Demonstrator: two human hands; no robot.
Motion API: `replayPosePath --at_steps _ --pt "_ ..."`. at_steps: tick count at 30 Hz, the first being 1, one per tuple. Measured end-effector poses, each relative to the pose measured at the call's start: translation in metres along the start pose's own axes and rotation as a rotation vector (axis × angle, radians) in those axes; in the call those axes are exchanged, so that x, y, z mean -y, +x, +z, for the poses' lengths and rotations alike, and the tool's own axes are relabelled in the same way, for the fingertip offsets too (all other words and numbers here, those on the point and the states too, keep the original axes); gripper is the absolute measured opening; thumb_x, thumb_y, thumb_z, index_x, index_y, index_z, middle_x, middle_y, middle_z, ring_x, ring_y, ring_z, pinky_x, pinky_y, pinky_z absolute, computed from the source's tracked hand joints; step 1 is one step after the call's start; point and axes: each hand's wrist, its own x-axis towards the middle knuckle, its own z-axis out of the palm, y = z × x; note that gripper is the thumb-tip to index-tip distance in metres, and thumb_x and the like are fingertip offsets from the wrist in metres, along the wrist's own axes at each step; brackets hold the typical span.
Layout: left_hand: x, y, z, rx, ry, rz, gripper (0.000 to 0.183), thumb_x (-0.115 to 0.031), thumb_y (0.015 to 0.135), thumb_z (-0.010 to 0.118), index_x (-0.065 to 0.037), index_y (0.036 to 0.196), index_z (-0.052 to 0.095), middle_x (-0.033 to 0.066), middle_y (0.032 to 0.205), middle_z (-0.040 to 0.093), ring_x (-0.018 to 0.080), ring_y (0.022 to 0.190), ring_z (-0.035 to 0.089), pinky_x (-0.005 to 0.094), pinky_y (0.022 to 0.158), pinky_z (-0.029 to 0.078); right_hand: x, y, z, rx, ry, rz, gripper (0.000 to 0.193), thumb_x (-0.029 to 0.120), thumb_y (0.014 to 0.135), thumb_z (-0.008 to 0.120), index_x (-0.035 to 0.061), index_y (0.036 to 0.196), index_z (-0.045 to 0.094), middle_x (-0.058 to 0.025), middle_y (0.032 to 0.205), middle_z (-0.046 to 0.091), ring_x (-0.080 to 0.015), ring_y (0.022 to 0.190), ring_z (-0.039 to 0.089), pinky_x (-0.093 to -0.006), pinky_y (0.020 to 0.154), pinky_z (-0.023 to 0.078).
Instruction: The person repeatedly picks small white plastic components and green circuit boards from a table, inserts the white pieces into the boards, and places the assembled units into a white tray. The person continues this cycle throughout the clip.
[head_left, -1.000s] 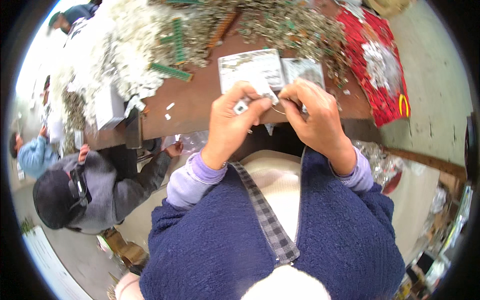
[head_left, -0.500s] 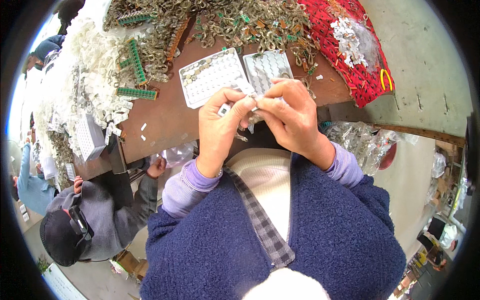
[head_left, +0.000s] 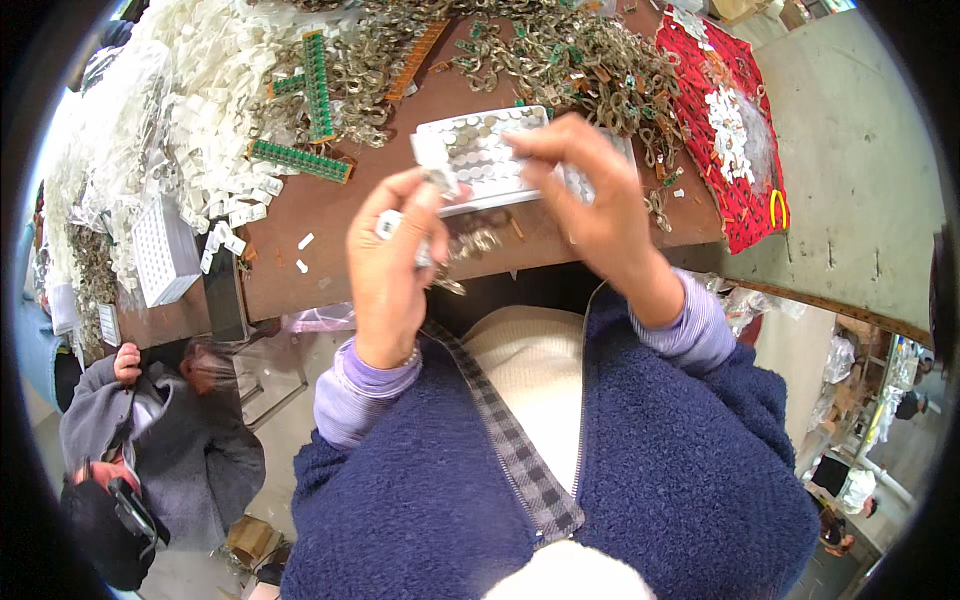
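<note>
In front of my chest, my left hand point(head_left: 390, 265) is closed on a small white plastic casing point(head_left: 436, 165), pinched between thumb and fingers. A second white piece with a dark square point(head_left: 389, 224) sits in the same hand. Coiled metallic-looking strands point(head_left: 470, 246) hang beside that hand; what they join is hidden. My right hand point(head_left: 605, 205) is over a white tray point(head_left: 500, 197), slightly blurred, thumb and forefinger apart with nothing visible between them. Round silver discs like button cells point(head_left: 470, 135) lie in rows in the tray.
Heaps of white casings point(head_left: 215, 110) and coiled strands point(head_left: 600, 60) cover the brown table's point(head_left: 340, 240) far side, with green circuit-board strips point(head_left: 318, 85). A red patterned cloth point(head_left: 700, 130) bears white pieces and yellow-handled tool point(head_left: 778, 208). A person in grey point(head_left: 180, 440) sits at left.
My hands were together at the white piece; now they are apart. My left hand has moved left with the casing, and my right hand has gone over the tray. The view has shifted.
</note>
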Motion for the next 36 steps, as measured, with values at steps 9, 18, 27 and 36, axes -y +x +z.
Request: replayPosePath --at_steps 9,18,27,36 --pt "-0.011 0.018 0.007 0.083 -0.169 -0.103 0.037 -0.026 0.112 0.064 0.001 0.137 0.065 0.0146 0.117 0.078 0.0032 0.069 0.061 0.0149 0.040 0.036 -0.070 0.039 -0.006 -0.011 -0.482 -0.142 0.012 0.002 0.088 0.076 0.0051 0.097 0.082 -0.0094 0.090 0.067 -0.0313 0.090 0.068 -0.0401 0.078 0.056" --pt "0.000 0.022 0.012 0.036 -0.122 -0.146 0.038 -0.027 0.111 0.066 0.000 0.138 0.064 0.0159 0.118 0.078 0.0045 0.071 0.063 0.0155 0.040 0.036 -0.059 0.028 -0.011 0.039 -0.572 -0.306 0.010 -0.002 0.085 0.075 0.0020 0.095 0.075 -0.0104 0.089 0.065 -0.0301 0.086 0.068 -0.0405 0.076 0.056" --pt "0.014 0.017 0.023 -0.005 -0.087 -0.128 0.043 -0.026 0.111 0.067 0.001 0.143 0.060 0.0185 0.121 0.077 0.0050 0.072 0.063 0.0160 0.041 0.038 -0.064 0.026 -0.015 0.038 -0.297 -0.162 0.009 0.001 0.087 0.072 0.0021 0.093 0.077 -0.0134 0.091 0.067 -0.0352 0.089 0.070 -0.0451 0.078 0.056" --pt "0.018 0.007 0.042 0.006 -0.054 -0.061 0.044 -0.014 0.104 0.075 -0.001 0.144 0.062 0.0077 0.106 0.075 0.0038 0.070 0.061 0.0157 0.041 0.035 -0.016 0.001 -0.015 -0.107 -0.051 -0.180 0.010 0.001 0.087 0.074 0.0032 0.096 0.070 -0.0134 0.092 0.063 -0.0369 0.084 0.069 -0.0443 0.072 0.056"
